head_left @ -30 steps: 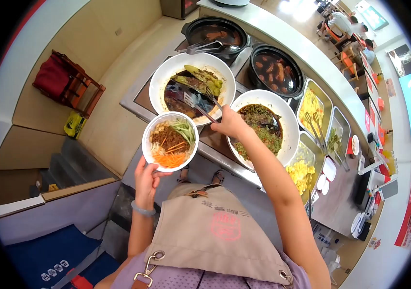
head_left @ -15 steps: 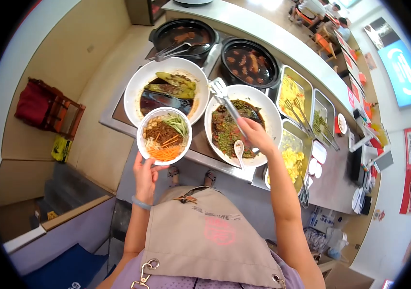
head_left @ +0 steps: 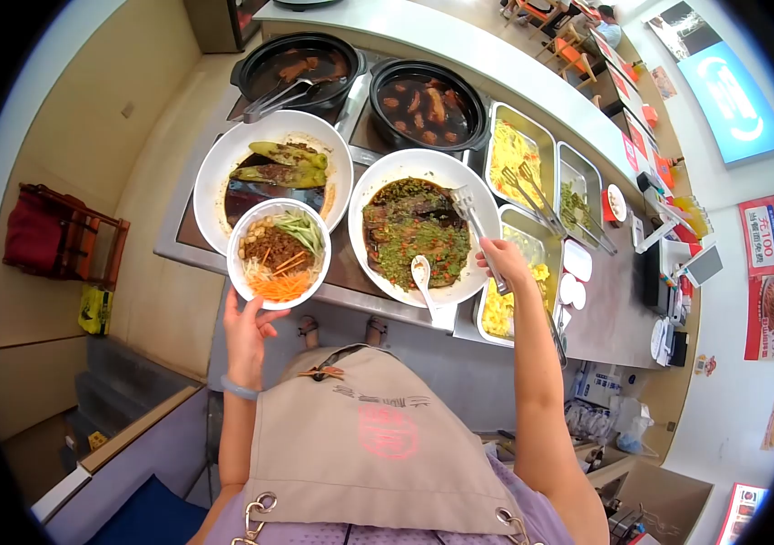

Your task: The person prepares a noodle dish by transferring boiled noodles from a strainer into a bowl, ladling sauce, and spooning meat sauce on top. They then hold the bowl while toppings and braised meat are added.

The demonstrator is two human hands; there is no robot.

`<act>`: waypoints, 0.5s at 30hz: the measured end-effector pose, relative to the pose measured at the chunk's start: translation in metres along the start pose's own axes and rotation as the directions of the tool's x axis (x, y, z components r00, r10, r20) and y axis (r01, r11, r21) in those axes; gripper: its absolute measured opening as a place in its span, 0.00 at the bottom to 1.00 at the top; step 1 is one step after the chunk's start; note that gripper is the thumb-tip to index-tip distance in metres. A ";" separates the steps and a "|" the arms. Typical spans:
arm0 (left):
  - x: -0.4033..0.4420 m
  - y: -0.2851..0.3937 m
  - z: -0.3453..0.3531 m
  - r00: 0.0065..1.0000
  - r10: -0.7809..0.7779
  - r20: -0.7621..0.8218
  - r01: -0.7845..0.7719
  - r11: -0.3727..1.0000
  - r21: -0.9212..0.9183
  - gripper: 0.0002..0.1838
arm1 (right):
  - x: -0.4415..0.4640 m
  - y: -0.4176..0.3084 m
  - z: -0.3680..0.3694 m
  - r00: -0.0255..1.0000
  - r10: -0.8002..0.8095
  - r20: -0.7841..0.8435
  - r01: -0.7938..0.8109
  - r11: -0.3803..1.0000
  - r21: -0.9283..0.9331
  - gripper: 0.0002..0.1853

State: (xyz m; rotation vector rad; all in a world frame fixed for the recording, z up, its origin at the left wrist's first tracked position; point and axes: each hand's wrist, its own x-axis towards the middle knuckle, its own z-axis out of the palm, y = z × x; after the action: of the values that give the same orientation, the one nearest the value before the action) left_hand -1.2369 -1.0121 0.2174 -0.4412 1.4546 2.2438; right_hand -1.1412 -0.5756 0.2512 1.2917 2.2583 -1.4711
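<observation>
My left hand [head_left: 247,336] grips a white bowl [head_left: 232,259] from below at its near side. Shredded carrot, cucumber strips and brown minced topping fill it. My right hand [head_left: 505,263] is closed on metal tongs [head_left: 472,218], whose head is over the right side of a large white dish [head_left: 470,283]. In that dish lies dark food covered with chopped green and red bits, and a white spoon [head_left: 422,277] rests at its near edge. Partly behind the bowl, another white dish [head_left: 209,191] holds long green peppers [head_left: 285,173] in dark sauce.
Two black pots [head_left: 378,116] of dark broth stand at the back, with tongs [head_left: 276,98] on the left one. To the right are metal trays [head_left: 550,150] of yellow food and greens with tongs. A counter ledge [head_left: 441,36] runs behind.
The tongs in my right hand have swung from the dish's upper left to its right side, and my right hand has moved right relative to the dish. The bowl stays in my left hand.
</observation>
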 end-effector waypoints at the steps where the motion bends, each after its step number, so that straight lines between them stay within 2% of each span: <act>1: 0.002 -0.001 -0.002 1.000 -0.001 0.002 0.001 1.000 -0.001 0.28 | 0.005 0.002 0.001 1.000 0.021 -0.009 -0.021 0.999 -0.030 0.25; 6: 0.001 -0.003 -0.006 1.000 -0.022 -0.019 0.023 0.998 0.061 0.23 | 0.024 0.006 0.001 0.996 0.083 0.028 -0.082 0.996 -0.038 0.22; 8: 0.002 0.000 -0.004 0.999 -0.038 -0.036 0.040 0.998 0.057 0.23 | 0.033 0.006 0.001 0.991 0.134 0.022 -0.133 0.991 -0.006 0.22; 10: 0.002 -0.002 -0.005 0.998 -0.040 -0.046 0.042 0.998 0.041 0.23 | 0.042 0.009 0.007 0.993 0.115 0.037 -0.117 0.992 0.049 0.21; 13: 0.001 0.001 -0.005 0.999 -0.027 -0.020 0.027 0.999 0.033 0.25 | 0.045 0.003 0.019 0.990 0.106 0.094 -0.118 0.984 0.132 0.20; 15: -0.003 0.004 -0.002 1.000 -0.022 -0.020 0.022 0.999 0.030 0.24 | 0.055 0.005 0.022 0.969 0.101 0.224 -0.134 0.982 0.136 0.19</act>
State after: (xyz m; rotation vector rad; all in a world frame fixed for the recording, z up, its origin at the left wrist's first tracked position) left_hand -1.2365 -1.0159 0.2213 -0.4682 1.4846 2.2032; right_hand -1.1783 -0.5605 0.2072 1.2142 1.9333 -1.6759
